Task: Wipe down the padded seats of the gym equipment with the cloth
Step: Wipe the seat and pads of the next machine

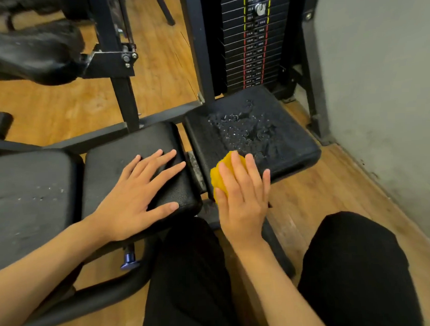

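The right hand (242, 201) has its fingers (236, 166) spread and curved over a bunched yellow cloth (218, 176), pressing it onto the near edge of the right-hand seat pad (289, 140). Just past those fingertips the pad is beaded with water droplets (244, 127) — a wet patch across its middle. The left hand (139, 198) lies flat and open, holding nothing, fingers (159, 162) fanned on the middle seat pad (134, 146) (thumb along its near edge). Left of that hand sits a third pad (25, 193) with a few drops. Beyond the wet pad stands the weight stack (250, 45); below the wrists are the person's black-clad knees (351, 267) over the wooden floor (306, 191).
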Demonstrator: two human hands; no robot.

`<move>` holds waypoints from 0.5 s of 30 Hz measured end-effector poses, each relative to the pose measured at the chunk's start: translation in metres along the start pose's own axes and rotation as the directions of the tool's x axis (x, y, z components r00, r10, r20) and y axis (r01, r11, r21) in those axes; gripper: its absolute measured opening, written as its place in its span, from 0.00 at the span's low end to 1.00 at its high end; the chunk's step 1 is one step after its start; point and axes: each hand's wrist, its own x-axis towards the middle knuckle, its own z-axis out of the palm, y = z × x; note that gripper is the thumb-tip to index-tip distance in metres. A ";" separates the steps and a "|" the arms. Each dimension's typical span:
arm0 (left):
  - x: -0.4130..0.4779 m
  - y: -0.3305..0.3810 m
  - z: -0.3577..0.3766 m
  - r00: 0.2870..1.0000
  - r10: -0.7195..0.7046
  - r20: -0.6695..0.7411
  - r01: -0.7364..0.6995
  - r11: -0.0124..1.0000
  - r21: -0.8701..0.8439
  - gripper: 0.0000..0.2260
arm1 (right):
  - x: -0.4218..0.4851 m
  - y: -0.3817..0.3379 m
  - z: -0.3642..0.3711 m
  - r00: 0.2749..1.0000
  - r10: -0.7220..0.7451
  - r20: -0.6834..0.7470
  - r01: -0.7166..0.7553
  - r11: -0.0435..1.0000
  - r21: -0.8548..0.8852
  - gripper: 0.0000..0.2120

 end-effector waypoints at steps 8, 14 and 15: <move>0.003 0.003 0.001 1.000 -0.006 -0.011 0.006 1.000 -0.002 0.33 | 0.058 0.052 -0.020 0.736 0.635 -0.234 -0.539 0.759 0.365 0.21; 0.003 0.004 0.000 1.000 -0.028 0.001 0.028 1.000 -0.010 0.33 | -0.012 -0.081 0.008 0.734 0.679 -0.022 -0.588 0.651 0.481 0.29; 0.003 0.004 0.000 1.000 -0.029 0.003 0.029 0.999 -0.016 0.33 | -0.012 -0.079 0.007 0.734 0.679 -0.009 -0.590 0.645 0.486 0.29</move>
